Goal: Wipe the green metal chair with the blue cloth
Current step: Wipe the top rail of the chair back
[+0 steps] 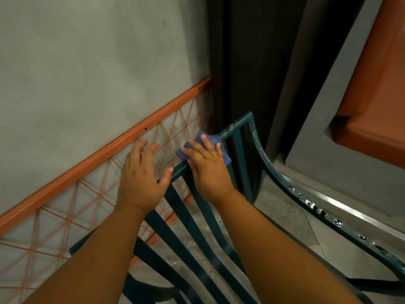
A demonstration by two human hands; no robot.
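The green metal chair [237, 128] stands below me, its slatted back and top rail running from lower left to upper right. A small blue cloth [225, 156] lies on the top rail, bunched up. My right hand [208, 170] presses flat on the cloth with fingers spread, covering most of it. My left hand [142, 174] hovers open just left of the rail, with its thumb touching the rail's edge and nothing in it. The chair's right side rail [315, 207] curves down to the right with chipped paint spots.
A grey wall [87, 62] with an orange metal bar [122, 148] and orange wire mesh stands close behind the chair. A dark pillar [247, 62] rises behind the chair's top corner. An orange padded seat [372, 95] in a grey frame sits at the right.
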